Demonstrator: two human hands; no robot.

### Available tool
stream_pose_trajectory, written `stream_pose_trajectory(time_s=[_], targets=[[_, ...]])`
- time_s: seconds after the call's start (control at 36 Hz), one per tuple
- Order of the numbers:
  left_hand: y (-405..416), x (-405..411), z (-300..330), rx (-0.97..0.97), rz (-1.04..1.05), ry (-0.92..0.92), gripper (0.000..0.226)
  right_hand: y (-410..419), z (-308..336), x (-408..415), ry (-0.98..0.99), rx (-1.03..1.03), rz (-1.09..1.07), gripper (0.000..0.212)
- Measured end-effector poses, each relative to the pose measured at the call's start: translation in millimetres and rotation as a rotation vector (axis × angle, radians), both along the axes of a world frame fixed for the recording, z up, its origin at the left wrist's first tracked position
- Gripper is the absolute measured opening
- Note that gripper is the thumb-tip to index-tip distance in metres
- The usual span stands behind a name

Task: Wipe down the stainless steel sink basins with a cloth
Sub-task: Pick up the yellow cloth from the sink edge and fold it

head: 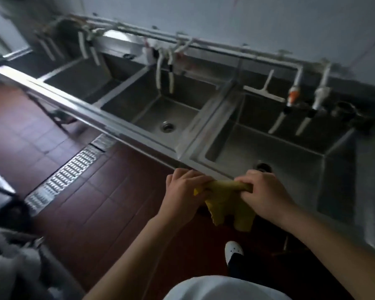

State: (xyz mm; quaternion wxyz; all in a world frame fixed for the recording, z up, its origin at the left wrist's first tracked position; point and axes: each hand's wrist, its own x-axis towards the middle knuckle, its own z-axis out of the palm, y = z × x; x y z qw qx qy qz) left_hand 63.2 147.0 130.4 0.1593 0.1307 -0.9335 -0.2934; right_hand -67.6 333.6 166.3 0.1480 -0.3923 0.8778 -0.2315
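Note:
A yellow cloth (225,204) hangs between my two hands just in front of the sink's front rim (139,135). My left hand (182,191) grips its left end and my right hand (264,191) grips its right end, the top edge bunched and taut. A long stainless steel sink unit runs diagonally, with a right basin (268,148) directly beyond my hands, a middle basin (165,109) with a round drain (167,126), and a left basin (80,76) farther off. The right basin's drain (263,166) peeks out above my right hand.
White taps and hoses (294,94) hang over the basins from pipes along the back wall. A white squeegee (264,89) rests at the right basin's back. A metal floor drain grate (67,172) crosses the red tiled floor. My white shoe (233,251) is below the cloth.

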Motion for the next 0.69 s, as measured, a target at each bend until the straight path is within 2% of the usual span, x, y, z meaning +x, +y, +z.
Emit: stream_pose_trajectory(time_s=[0.08,0.19,0.28,0.39,0.56,0.64,0.69], targets=[[-35,24,-5,-0.007,0.117,0.036,0.031,-50,2,4,-0.001,0.023,0.129,0.020],[-79,48,-5,0.155,0.167,0.070,0.027,-119,3,5,-0.023,0.048,0.258,0.023],[-108,58,-2,0.215,0.321,0.084,0.031,-171,1,5,-0.053,0.019,0.350,0.025],[-157,60,-4,0.205,0.469,0.040,0.040,-238,-13,-4,-0.085,0.003,0.491,0.029],[-241,47,-6,0.193,0.564,-0.041,0.036,-343,-38,-28,-0.139,0.043,0.630,0.036],[-286,37,2,0.168,0.577,-0.117,0.034,-396,-41,-42,-0.160,0.067,0.691,0.028],[-315,33,6,0.116,0.606,-0.102,0.032,-433,-39,-52,-0.188,0.041,0.708,0.026]])
